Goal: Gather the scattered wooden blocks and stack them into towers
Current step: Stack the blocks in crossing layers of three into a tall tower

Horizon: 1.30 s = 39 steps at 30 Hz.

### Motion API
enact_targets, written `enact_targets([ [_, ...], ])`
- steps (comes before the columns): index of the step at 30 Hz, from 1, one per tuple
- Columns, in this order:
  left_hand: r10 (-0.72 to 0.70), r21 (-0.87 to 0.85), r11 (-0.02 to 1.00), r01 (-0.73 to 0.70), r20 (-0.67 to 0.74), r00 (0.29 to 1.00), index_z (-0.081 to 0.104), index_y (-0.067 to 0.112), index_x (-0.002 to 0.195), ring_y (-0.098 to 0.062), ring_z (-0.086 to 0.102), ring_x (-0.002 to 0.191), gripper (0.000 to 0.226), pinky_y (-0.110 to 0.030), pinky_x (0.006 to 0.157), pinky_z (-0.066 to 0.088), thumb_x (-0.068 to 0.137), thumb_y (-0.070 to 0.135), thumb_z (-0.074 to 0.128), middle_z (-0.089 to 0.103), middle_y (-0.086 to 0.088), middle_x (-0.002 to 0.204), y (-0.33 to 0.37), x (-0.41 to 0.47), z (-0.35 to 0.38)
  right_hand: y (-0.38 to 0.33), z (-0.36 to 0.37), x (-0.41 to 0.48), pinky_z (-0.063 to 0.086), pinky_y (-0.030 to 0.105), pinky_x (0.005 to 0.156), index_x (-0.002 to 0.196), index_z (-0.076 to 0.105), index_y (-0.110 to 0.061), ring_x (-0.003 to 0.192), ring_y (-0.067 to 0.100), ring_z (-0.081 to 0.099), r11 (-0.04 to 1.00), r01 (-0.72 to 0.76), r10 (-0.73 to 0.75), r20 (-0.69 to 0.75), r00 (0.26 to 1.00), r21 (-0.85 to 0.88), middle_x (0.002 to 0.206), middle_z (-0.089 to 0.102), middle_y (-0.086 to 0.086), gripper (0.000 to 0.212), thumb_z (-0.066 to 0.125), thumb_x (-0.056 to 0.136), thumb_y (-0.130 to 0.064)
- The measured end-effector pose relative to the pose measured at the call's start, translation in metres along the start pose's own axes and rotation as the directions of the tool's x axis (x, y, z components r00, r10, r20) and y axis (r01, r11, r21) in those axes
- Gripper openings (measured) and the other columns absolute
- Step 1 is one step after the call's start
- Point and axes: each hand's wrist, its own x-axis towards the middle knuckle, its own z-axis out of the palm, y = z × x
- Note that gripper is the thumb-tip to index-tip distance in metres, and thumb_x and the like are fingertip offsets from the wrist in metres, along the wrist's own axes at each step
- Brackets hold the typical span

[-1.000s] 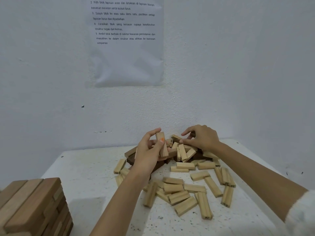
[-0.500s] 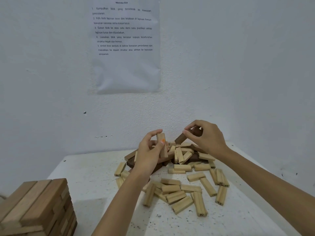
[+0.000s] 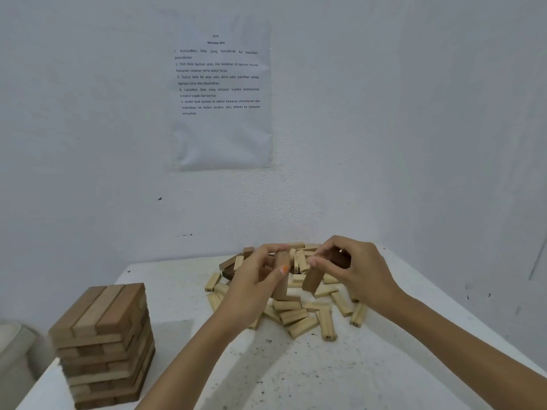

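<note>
A heap of scattered wooden blocks (image 3: 299, 316) lies on the white table (image 3: 310, 377) near the far corner, pale small ones mixed with a few darker, larger ones. My left hand (image 3: 254, 287) holds an upright tan block (image 3: 281, 276) above the heap, thumb across its front. Just to its right, my right hand (image 3: 355, 270) grips a darker brown block (image 3: 313, 278), tilted, its lower end pointing down toward the heap. The two held blocks are close together, almost touching. A finished tower of larger blocks (image 3: 103, 344) stands at the table's left front.
The table sits in a corner between two white walls. A printed sheet (image 3: 220, 93) is taped to the back wall. A pale rounded object (image 3: 14, 344) shows at the far left edge, beyond the table.
My right hand lifted a dark block out of the heap and brought it down and left toward the block in my left hand. The camera tilted up and the left hand shifted slightly.
</note>
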Motion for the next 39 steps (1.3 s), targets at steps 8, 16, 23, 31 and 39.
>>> enact_targets([
  [8,-0.109,0.008,0.994,0.109,0.078,0.991,0.063,0.026,0.112,-0.02,0.065,0.086,0.025,-0.03,0.065,0.058,0.092,0.011,0.061,0.059,-0.002,0.103,-0.008,-0.058,-0.007,-0.015,0.027,-0.046,0.043,0.033,0.063,0.077,0.068,-0.037,0.061,0.004,0.052,0.986,-0.066,0.059,0.055,0.997,0.153,0.066,0.063,-0.014,0.01,0.071,0.08,-0.046],
  [16,-0.269,-0.05,0.96,0.274,0.092,0.959,0.062,0.019,0.117,-0.02,0.064,0.09,0.026,-0.025,0.062,0.055,0.095,0.006,0.054,0.056,-0.013,0.1,-0.014,-0.091,-0.022,-0.027,0.054,-0.068,0.034,0.026,0.058,0.082,0.067,-0.024,0.054,0.003,0.043,0.967,-0.162,0.129,0.173,0.977,0.196,0.054,0.051,-0.017,0.018,0.068,0.085,-0.042],
  [23,-0.297,-0.028,0.954,0.299,0.065,0.953,0.064,0.022,0.115,-0.012,0.061,0.081,0.024,-0.028,0.071,0.053,0.094,0.011,0.058,0.056,-0.006,0.093,-0.018,-0.113,-0.026,-0.036,0.068,-0.082,0.033,0.027,0.061,0.079,0.067,-0.014,0.058,0.009,0.041,0.911,-0.264,0.193,0.238,0.952,0.317,0.057,0.046,-0.009,0.026,0.07,0.084,-0.039],
  [31,-0.27,0.225,0.939,0.259,0.018,0.963,0.059,0.026,0.121,-0.01,0.055,0.088,0.025,-0.033,0.083,0.051,0.096,0.024,0.055,0.056,0.004,0.102,-0.024,-0.114,-0.025,-0.04,0.074,-0.091,0.046,0.027,0.07,0.075,0.065,-0.02,0.07,0.008,0.053,0.926,-0.296,0.234,0.259,0.937,0.236,0.075,0.061,-0.001,0.021,0.07,0.085,-0.037],
  [39,-0.249,0.331,0.913,0.24,-0.016,0.968,0.06,0.019,0.122,0.001,0.051,0.09,0.027,-0.01,0.072,0.042,0.096,0.019,0.054,0.05,0.002,0.113,-0.027,-0.113,-0.022,-0.042,0.075,-0.095,0.038,0.025,0.062,0.088,0.065,-0.011,0.067,0.011,0.051,0.945,-0.309,0.28,0.224,0.934,0.108,0.077,0.06,0.003,0.035,0.05,0.097,-0.041],
])
